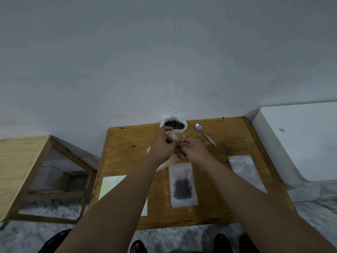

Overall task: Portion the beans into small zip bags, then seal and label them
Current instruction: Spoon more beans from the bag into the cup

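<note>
My left hand (162, 145) and my right hand (194, 150) meet over the middle of the wooden table (237, 143), both pinching the top edge of a small zip bag (179, 154) with dark beans in it; most of that bag is hidden by my fingers. A white bag of brown beans (174, 124) stands open at the table's far edge, just beyond my left hand. A filled zip bag (182, 187) lies flat nearer to me. An empty zip bag (245, 170) lies to the right. A metal spoon (204, 133) rests beside the bean supply.
A pale yellow label sheet (113, 185) lies on the table's left side, partly under my left forearm. A second wooden table (21, 161) stands to the left. A white box-like surface (300, 136) sits to the right. My feet show below the table's near edge.
</note>
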